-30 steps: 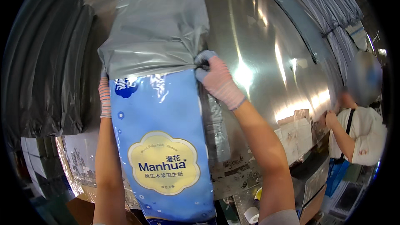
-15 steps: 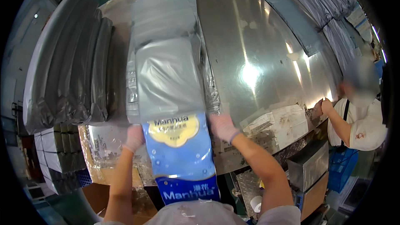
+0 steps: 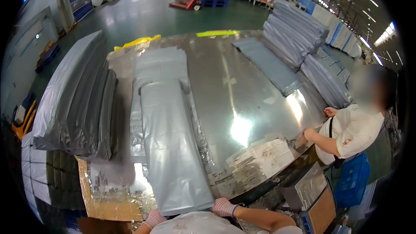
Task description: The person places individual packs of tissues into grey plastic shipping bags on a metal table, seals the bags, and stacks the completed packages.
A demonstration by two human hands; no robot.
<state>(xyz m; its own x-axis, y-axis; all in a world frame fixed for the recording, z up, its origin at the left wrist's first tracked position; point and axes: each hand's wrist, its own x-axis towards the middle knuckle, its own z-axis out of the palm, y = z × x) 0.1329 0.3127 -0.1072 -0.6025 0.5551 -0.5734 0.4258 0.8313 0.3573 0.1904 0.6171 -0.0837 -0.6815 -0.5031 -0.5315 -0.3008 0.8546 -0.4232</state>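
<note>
A long grey plastic bag [image 3: 173, 147] stretches toward me over a flat pile of similar grey bags [image 3: 160, 63] on the metal table. Its near end hangs close against my body. My left hand [image 3: 154, 219], in a pink-striped glove, is closed at the bag's near left corner. At the near right corner, my right hand [image 3: 223, 208], gloved the same way, grips the bag's edge. The fingertips of both hands are partly hidden by the plastic. No blue printed pack shows now; grey plastic covers that spot.
Tall grey bag stacks [image 3: 71, 104] stand on the left and more bag stacks [image 3: 294, 30] at the far right. One flat grey bundle [image 3: 266, 65] lies on the metal table [image 3: 216, 91]. A co-worker [image 3: 346, 134] stands at the right edge, near a blue crate [image 3: 352, 180].
Both hands have come down toward my body, drawing the grey bag over the blue printed pack, which is now out of sight. The view has tipped up to show the hall beyond.
</note>
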